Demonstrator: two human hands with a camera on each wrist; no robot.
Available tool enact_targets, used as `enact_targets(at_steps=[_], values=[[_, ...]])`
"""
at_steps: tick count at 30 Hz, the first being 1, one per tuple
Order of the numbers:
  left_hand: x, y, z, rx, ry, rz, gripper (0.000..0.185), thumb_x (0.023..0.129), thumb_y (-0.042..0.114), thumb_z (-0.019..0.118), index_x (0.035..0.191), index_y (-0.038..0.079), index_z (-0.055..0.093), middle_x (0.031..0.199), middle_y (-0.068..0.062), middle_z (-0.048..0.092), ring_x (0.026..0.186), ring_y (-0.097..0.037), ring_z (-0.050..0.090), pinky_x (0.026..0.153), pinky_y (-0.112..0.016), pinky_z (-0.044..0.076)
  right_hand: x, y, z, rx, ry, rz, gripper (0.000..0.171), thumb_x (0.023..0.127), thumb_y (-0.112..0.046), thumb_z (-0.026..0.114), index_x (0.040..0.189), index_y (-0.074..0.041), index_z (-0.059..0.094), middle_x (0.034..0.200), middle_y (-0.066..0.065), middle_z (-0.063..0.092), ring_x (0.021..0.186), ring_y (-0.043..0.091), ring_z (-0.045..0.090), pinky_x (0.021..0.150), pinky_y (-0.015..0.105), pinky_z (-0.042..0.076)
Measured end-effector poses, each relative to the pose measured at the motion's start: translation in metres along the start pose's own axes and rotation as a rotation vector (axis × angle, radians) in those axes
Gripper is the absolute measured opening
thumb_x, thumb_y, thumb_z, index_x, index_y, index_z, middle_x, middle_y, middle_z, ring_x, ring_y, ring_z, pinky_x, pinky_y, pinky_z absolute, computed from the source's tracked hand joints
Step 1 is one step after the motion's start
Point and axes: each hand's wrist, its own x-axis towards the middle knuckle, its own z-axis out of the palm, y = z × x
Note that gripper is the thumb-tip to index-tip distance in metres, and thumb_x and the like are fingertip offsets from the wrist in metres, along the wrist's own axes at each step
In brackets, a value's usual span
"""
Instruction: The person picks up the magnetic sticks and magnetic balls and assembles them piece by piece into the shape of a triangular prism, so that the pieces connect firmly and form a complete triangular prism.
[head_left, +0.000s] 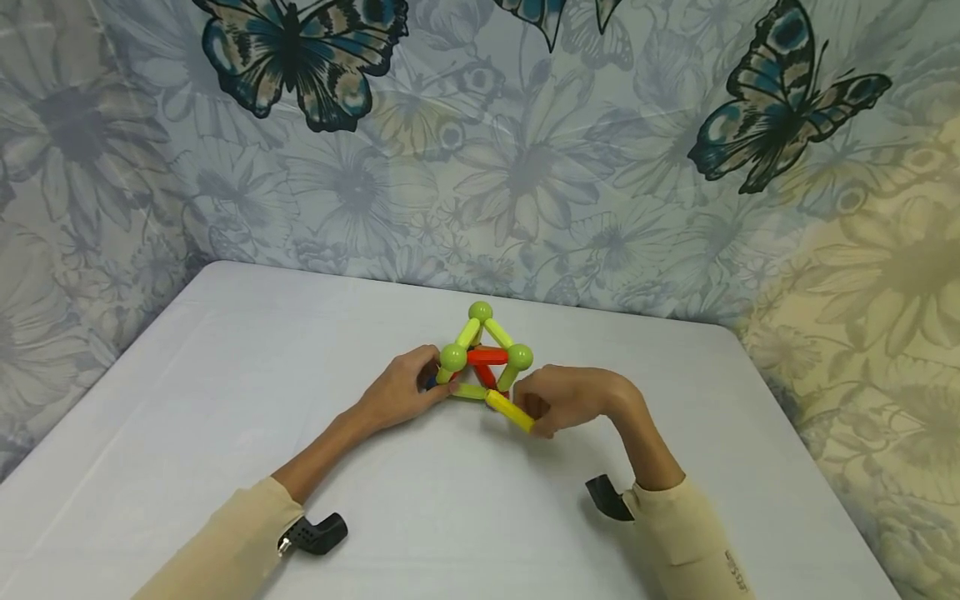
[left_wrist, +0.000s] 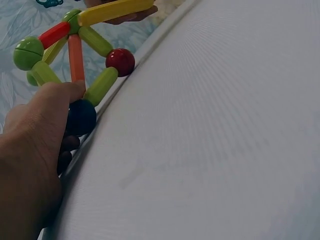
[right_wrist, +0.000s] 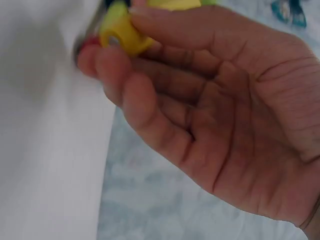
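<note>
Right hand (right_wrist: pixel 210 115) pinches a yellow rod (right_wrist: pixel 122 32)

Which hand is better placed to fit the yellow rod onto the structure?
Probably the right hand: it already pinches the yellow rod beside the structure, while the left hand grips the structure's base.

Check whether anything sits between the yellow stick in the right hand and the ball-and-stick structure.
Nothing visible does. The right hand pinches the yellow stick, whose far end already reaches the structure. The left hand grips the structure's other side, clear of that end.
</note>
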Motion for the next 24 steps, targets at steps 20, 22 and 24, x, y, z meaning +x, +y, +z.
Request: enact_targets(at_steps=[20, 22, 24], values=[[0.001, 0.000, 0.001, -0.064, -0.019, 0.024, 0.025, 0.094, 0.025, 0.079, 0.110, 0.013, 0.063, 0.089, 0.002, 0.065, 0.077, -0.009, 0.057, 0.070, -0.022, 0.047, 0.030, -0.045, 0.044, -0.398, 0.482, 0.117, 0.022, 0.103, -0.006, 0.061, 0.123, 0.001, 0.054, 0.086, 0.017, 0.064, 0.059, 0.024, 0.055, 0.056, 0.033, 0.051], [0.001, 0.000, 0.001, -0.076, -0.020, 0.032, 0.027, 0.094, 0.024, 0.078, 0.113, 0.012, 0.064, 0.088, 0.002, 0.065, 0.076, -0.009, 0.055, 0.069, -0.022, 0.047, 0.033, -0.045, 0.047, -0.431, 0.498, 0.125, 0.025, 0.102, -0.005, 0.063, 0.125, 0.000, 0.052, 0.085, 0.017, 0.064, 0.060, 0.025, 0.056, 0.056, 0.035, 0.053], [0.001, 0.001, 0.002, -0.090, -0.022, 0.032, 0.028, 0.094, 0.024, 0.078, 0.116, 0.012, 0.064, 0.086, 0.001, 0.063, 0.076, -0.009, 0.054, 0.069, -0.022, 0.046, 0.035, -0.044, 0.050, -0.482, 0.530, 0.122, 0.026, 0.101, -0.003, 0.063, 0.125, -0.001, 0.052, 0.085, 0.017, 0.066, 0.061, 0.027, 0.058, 0.057, 0.037, 0.055]])
